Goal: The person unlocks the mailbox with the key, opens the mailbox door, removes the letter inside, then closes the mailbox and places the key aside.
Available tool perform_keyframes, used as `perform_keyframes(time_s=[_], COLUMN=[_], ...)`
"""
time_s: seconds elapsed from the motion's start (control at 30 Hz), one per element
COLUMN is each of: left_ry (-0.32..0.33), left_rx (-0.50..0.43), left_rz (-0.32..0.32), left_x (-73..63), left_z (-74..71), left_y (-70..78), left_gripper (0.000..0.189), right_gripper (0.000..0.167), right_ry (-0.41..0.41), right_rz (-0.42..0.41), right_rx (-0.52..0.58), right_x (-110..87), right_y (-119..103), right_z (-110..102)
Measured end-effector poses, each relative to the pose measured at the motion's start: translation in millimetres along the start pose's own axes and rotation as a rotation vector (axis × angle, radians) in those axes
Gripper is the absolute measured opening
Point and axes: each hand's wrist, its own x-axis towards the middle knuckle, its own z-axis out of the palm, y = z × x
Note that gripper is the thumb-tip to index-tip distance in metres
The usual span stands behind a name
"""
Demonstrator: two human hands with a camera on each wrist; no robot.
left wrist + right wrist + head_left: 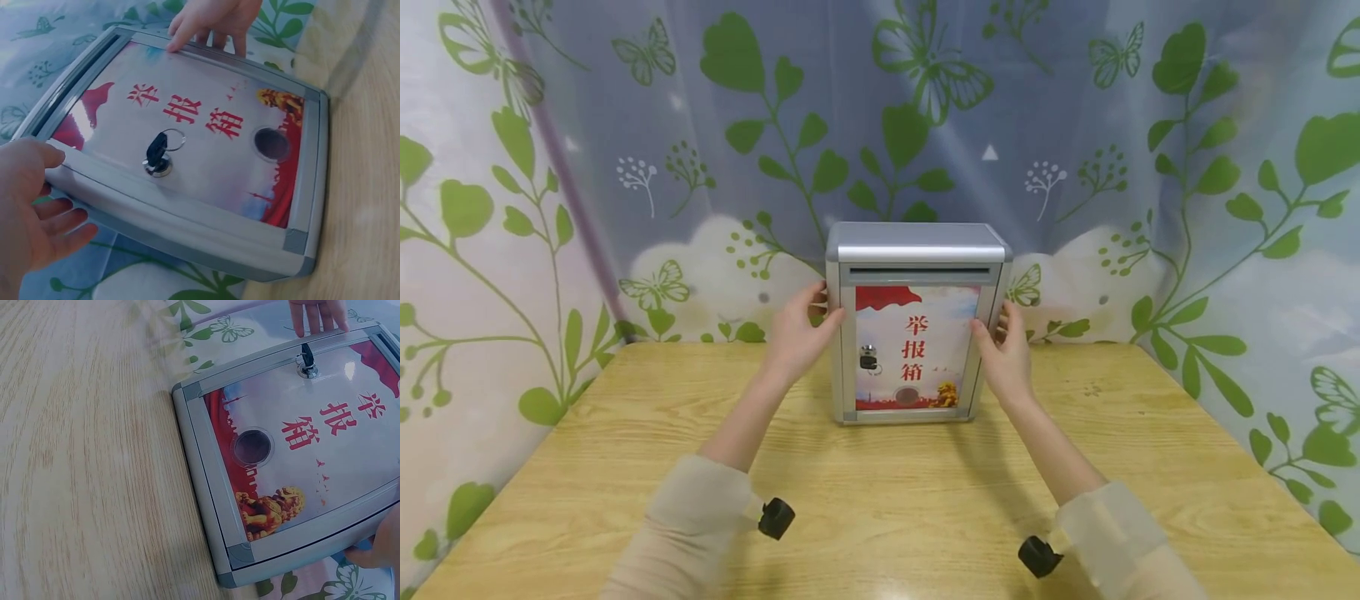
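A silver metal report box with a slot under its lid stands upright on the wooden table. Red characters and a golden lion decorate its white front panel. A black key with a ring sits in the panel's lock. My left hand is at the box's left side. Its thumb touches the front edge, while the other fingers look relaxed and spread in the left wrist view. On the opposite side, my right hand touches the front edge with its thumb; its fingers extend along the side, their tips partly hidden.
The wood-grain table stretches in front of the box and to both sides. A curtain printed with leaves and butterflies hangs close behind it. Small black devices are at both sleeve cuffs.
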Motion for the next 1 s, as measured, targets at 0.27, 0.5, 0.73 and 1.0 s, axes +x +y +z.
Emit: perform_keyframes(time_s=[0.27,0.5,0.73,1.0], left_ry=[-0.039,0.011,-0.059,-0.226], left_rx=[0.087,0.206,0.277,0.346], left_rz=[0.069,0.227,0.374,0.376], left_x=[9.3,23.2,36.8,48.9], left_z=[-20.7,-42.3,-58.3,-62.9], left_y=[9.6,34.5,55.3,66.0], left_gripper=[0.052,0.04,0.032,0.038], right_gripper=[0.054,0.059,0.062,0.06], right_ry=[0.004,0.026,0.026,0.027], right_rz=[0.002,0.003,0.018,0.031], right_rx=[-0.018,-0.026,-0.017,-0.017], right_x=[10.5,13.3,13.9,14.5], right_y=[28.0,31.1,30.3,30.5], right_z=[-5.2,-7.8,-12.1,-17.0])
